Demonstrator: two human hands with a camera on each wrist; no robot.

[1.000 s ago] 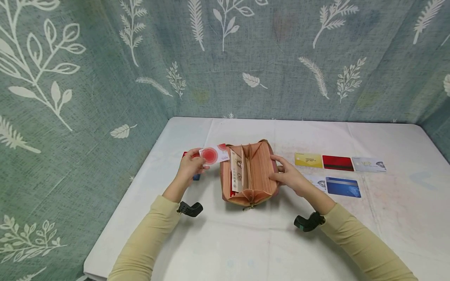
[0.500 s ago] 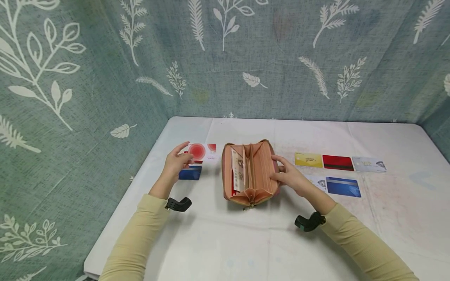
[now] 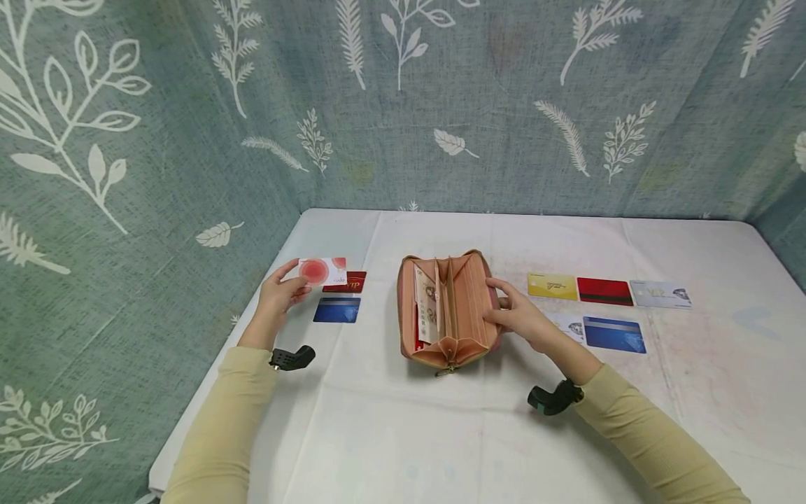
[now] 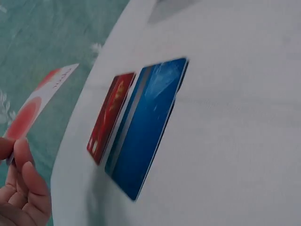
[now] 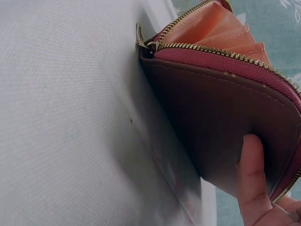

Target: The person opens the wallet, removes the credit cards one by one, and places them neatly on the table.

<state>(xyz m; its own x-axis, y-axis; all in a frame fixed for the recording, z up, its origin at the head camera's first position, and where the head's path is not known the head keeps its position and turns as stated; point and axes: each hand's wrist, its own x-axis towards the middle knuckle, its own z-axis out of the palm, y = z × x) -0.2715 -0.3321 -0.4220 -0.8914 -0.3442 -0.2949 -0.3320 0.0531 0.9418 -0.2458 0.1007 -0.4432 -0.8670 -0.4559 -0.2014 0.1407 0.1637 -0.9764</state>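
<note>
A white card with a red circle (image 3: 330, 271) is pinched between the thumb and fingers of my left hand (image 3: 277, 299), raised above the table's left side. It partly covers a red VIP card (image 3: 355, 283); below that one lies a blue card (image 4: 141, 127). My right hand (image 3: 521, 315) grips the right side of an unzipped pink wallet (image 3: 467, 308), which stands upright with its pleated compartments spread. In the right wrist view, one digit presses on the wallet's dark outer cover (image 5: 211, 113). Banknotes (image 3: 427, 308) and something red show in its left compartment.
Right of the wallet lie a yellow card (image 3: 552, 286), a red striped card (image 3: 604, 292), a silver VIP card (image 3: 661, 295) and a blue card (image 3: 613, 334). Another pale card (image 3: 569, 326) is partly behind my right hand. A patterned curtain (image 3: 390, 126) borders the white table (image 3: 403, 434).
My left hand has carried the white card leftward, away from the wallet, uncovering the blue card and part of the red VIP card. The right hand and wallet have stayed in place.
</note>
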